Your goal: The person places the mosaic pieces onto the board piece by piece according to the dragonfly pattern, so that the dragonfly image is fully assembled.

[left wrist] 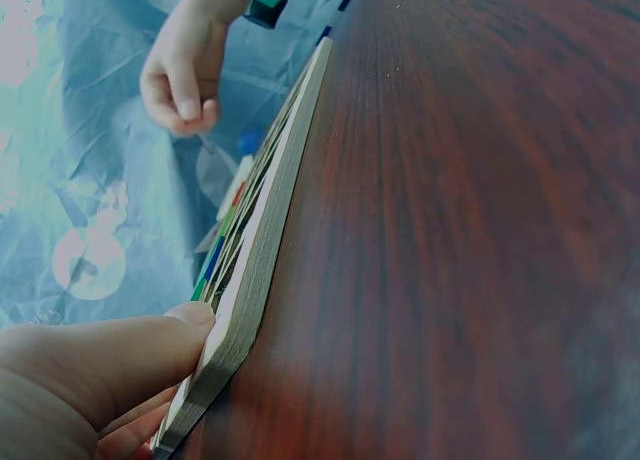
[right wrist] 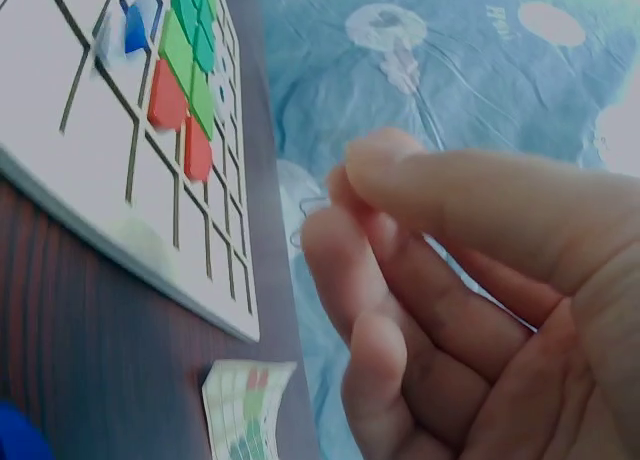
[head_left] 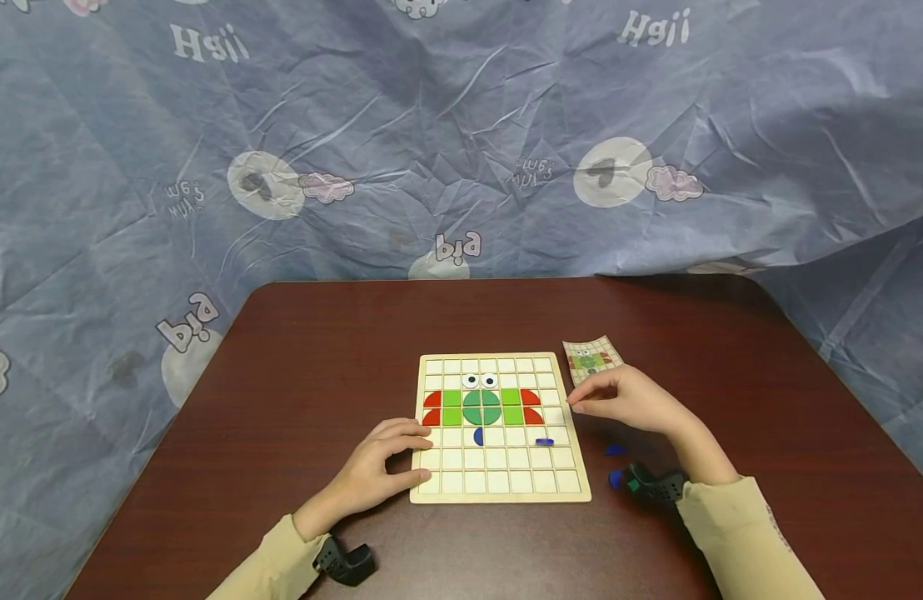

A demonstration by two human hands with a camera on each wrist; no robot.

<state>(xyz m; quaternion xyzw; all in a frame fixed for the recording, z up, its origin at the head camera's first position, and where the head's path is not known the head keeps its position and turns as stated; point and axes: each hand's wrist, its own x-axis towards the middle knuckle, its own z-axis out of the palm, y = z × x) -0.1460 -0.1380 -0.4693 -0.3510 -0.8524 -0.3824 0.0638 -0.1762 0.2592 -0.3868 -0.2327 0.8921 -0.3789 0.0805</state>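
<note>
A square wooden grid board (head_left: 472, 483) lies on the table, with red, green and blue tiles and two eye tiles forming a figure. My left hand (head_left: 379, 458) rests on its left edge; the left wrist view shows the thumb (left wrist: 150, 355) touching the rim. Beside the upper right edge hovers my right hand (head_left: 630, 400). Its fingers curl toward the thumb, and no piece shows between them in the right wrist view. A blue half-circle tile (head_left: 479, 436) sits below the green circle (head_left: 481, 407). Farther right, another blue piece (head_left: 545, 442) appears edge-on over the board.
A pattern card (head_left: 592, 360), slightly curved, lies past the board's upper right corner. Two loose blue pieces, one pointed (head_left: 615, 450) and one rounded (head_left: 616, 479), lie near the right wrist. Behind the brown table (head_left: 334, 333) hangs a blue patterned cloth (head_left: 461, 150).
</note>
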